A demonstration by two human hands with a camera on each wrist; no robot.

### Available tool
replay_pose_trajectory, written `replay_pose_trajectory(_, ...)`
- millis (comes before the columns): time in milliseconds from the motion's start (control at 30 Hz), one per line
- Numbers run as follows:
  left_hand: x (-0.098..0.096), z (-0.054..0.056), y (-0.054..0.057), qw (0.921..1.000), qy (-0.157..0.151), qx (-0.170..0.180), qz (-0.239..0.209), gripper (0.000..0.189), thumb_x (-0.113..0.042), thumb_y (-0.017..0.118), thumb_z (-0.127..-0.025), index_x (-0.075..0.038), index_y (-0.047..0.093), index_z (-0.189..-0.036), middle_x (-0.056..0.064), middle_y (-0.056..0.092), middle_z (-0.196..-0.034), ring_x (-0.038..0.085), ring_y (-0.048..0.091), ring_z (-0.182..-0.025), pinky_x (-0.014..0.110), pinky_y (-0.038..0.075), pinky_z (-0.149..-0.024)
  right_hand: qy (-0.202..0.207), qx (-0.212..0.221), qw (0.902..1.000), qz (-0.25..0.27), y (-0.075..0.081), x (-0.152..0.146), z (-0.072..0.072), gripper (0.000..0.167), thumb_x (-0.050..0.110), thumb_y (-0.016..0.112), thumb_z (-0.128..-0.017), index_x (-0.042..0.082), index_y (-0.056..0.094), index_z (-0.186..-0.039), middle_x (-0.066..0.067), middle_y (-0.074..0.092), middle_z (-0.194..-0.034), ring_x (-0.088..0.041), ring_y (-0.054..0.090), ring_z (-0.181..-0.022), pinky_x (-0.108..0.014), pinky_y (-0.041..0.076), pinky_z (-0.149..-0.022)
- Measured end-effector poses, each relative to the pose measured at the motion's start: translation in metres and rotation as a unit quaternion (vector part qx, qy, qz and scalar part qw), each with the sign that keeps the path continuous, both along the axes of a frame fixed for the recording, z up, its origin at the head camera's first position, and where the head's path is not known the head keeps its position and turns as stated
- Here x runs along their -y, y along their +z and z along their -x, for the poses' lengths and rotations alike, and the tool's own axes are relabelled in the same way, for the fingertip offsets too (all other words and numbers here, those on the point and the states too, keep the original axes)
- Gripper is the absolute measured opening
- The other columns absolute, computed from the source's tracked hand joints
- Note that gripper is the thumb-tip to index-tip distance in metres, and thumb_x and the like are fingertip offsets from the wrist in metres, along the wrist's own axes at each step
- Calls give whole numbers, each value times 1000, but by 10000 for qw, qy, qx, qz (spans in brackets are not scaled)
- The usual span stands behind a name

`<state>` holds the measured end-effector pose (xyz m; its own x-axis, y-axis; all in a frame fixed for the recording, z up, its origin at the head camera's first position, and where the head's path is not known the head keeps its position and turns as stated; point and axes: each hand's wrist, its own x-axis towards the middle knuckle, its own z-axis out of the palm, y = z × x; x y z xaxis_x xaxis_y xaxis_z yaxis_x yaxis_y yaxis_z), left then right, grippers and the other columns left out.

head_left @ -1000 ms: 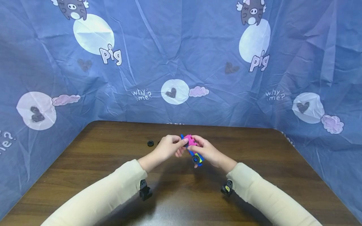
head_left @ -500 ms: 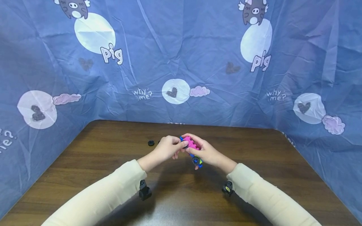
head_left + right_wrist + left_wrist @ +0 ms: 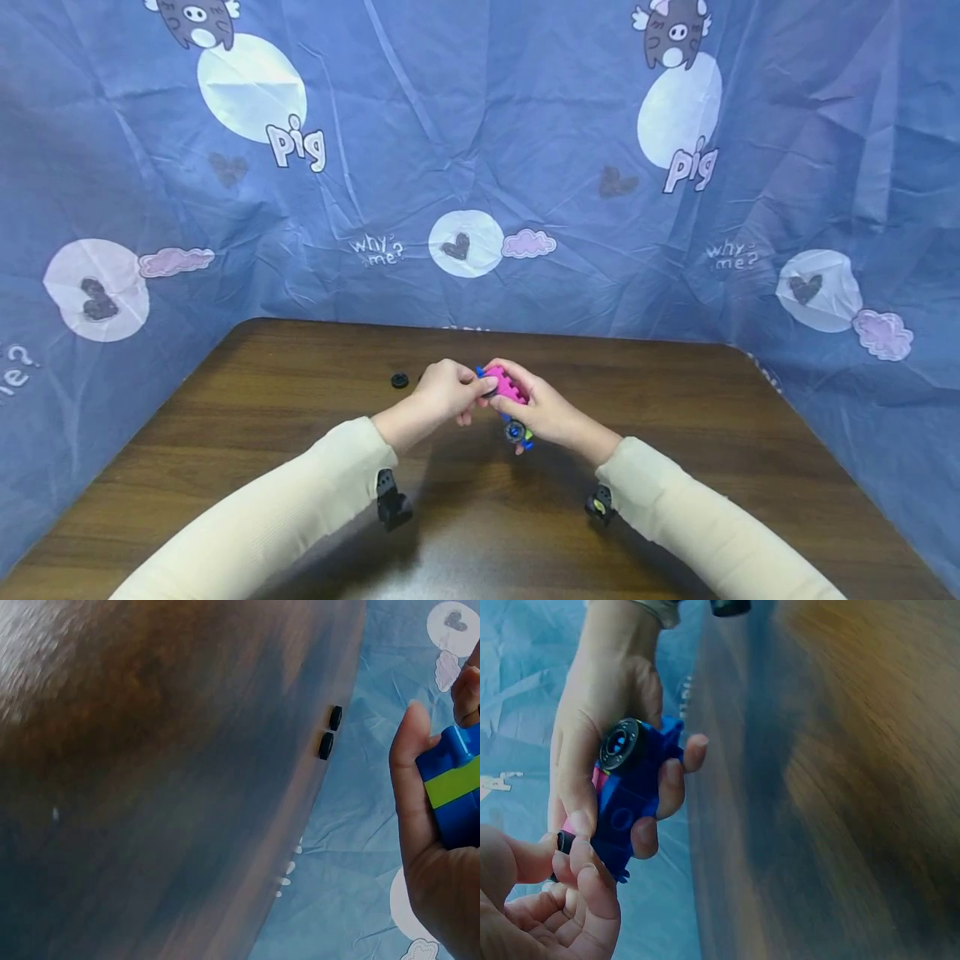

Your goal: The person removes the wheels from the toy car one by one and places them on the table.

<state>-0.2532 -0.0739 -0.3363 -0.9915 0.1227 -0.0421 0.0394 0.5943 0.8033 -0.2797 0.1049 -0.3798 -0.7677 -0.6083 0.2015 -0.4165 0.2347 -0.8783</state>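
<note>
A toy car (image 3: 504, 384), pink on one side and blue on the other, is held above the table by my right hand (image 3: 553, 410), whose fingers wrap its body. In the left wrist view its blue side (image 3: 634, 802) faces the camera, with one black wheel (image 3: 621, 745) fitted near the wrist end. My left hand (image 3: 444, 392) pinches a small black wheel (image 3: 565, 841) against the car's other end; the fingers partly hide it. From the right wrist, a green stripe (image 3: 454, 784) shows across the car's blue end.
Two loose black wheels, one nearer (image 3: 325, 745) and one farther (image 3: 336, 718), rest by the edge of the brown wooden table (image 3: 300, 467). In the head view one of them (image 3: 399, 381) lies left of the hands. A blue printed curtain (image 3: 480, 167) hangs behind.
The car has turned slightly in the right hand, and its lower end has shifted a little left. The left hand keeps its pinch on the wheel at the car's end.
</note>
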Motion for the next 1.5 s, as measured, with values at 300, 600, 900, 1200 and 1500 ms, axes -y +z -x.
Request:
replay_pose_trajectory(300, -3, 10, 7, 9935, -590, 237, -949, 41, -25, 56, -99, 7, 66, -77, -1, 53, -50, 8, 54, -43, 23, 51, -47, -24, 188, 9998, 103, -3, -4, 1, 51, 9, 57, -96, 8, 36, -143, -31, 54, -117, -27, 62, -84, -43, 59, -53)
replay_pose_trajectory(600, 24, 18, 11, 9841, -853, 0, -1557, 33, -16, 55, -99, 14, 67, -96, 5, 67, -67, 10, 65, -57, 34, 61, -68, -330, 1941, 9790, 532, 7, -17, 3, 52, 21, 54, -98, 1, 30, -140, -27, 56, -107, -23, 62, -83, -51, 59, -57)
replay_pose_trajectory(900, 48, 22, -4, 9876, -268, 159, -1539, 19, -12, 70, -89, 5, 63, -84, 11, 67, -71, 19, 71, -63, 32, 61, -66, -148, 2327, 9696, 746, 5, -27, 2, 45, 22, 47, -101, 0, 30, -136, -26, 57, -111, -22, 64, -85, -52, 60, -65)
replay_pose_trajectory(1200, 80, 36, -17, 9805, 691, 112, -1838, 15, 1, 69, -86, 9, 58, -90, 26, 70, -88, 14, 68, -58, 27, 61, -62, -300, 2582, 9614, 900, 2, -29, 4, 53, 17, 46, -99, 1, 24, -144, -30, 43, -121, -27, 59, -96, -56, 59, -71)
replay_pose_trajectory(1500, 115, 52, -28, 9718, 1602, 347, -1697, 18, -2, 69, -87, 11, 61, -98, 15, 71, -80, 10, 66, -56, 27, 61, -65, -88, 2582, 9593, 1144, 7, -31, 4, 45, 15, 46, -101, 2, 29, -140, -15, 60, -104, -26, 67, -83, -59, 57, -77)
